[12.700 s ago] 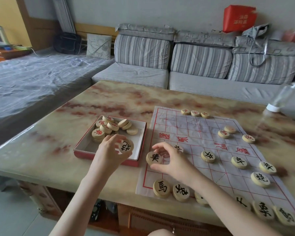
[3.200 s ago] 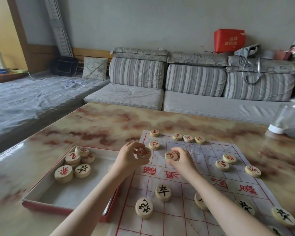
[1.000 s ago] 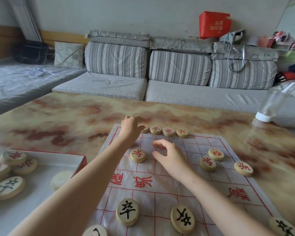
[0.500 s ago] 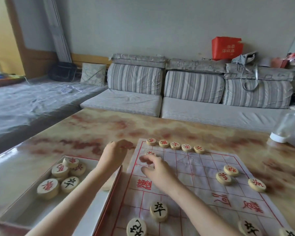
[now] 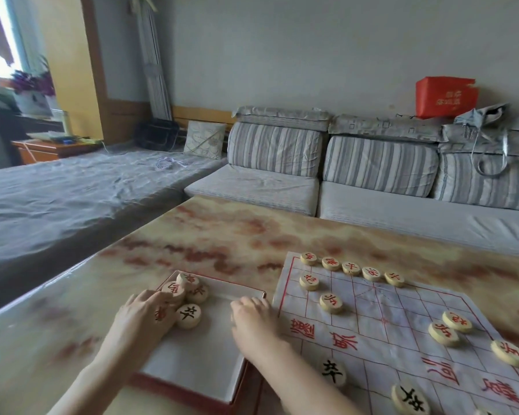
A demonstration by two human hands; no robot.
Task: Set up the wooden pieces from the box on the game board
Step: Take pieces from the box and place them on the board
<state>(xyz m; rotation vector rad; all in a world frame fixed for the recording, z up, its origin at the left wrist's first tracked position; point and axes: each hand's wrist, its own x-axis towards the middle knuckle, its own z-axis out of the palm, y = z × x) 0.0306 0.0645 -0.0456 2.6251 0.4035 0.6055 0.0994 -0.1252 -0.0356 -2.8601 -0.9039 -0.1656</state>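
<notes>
The red-rimmed box [image 5: 222, 283] lies left of the paper game board [image 5: 387, 322]. My left hand [image 5: 141, 316] rests on the pile of wooden pieces [image 5: 188, 316] in the box's far left corner, its fingers touching a red-marked piece [image 5: 161, 313]. My right hand [image 5: 250, 320] is inside the box by its right wall, with the fingers bent down and the tips hidden. A far row of red pieces [image 5: 351, 268] stands on the board, and two more [image 5: 330, 302] sit below it. Black pieces [image 5: 333, 372] stand near me.
The marbled table [image 5: 222, 235] carries the box and board. Three red pieces [image 5: 457, 321] sit on the board's right side. A striped grey sofa [image 5: 372, 175] runs behind the table, and a covered bed [image 5: 57, 199] is on the left.
Both hands have pulled back from the board's far left corner into the box. The left now rests on the pile of pieces and the right sits by the box's right wall.
</notes>
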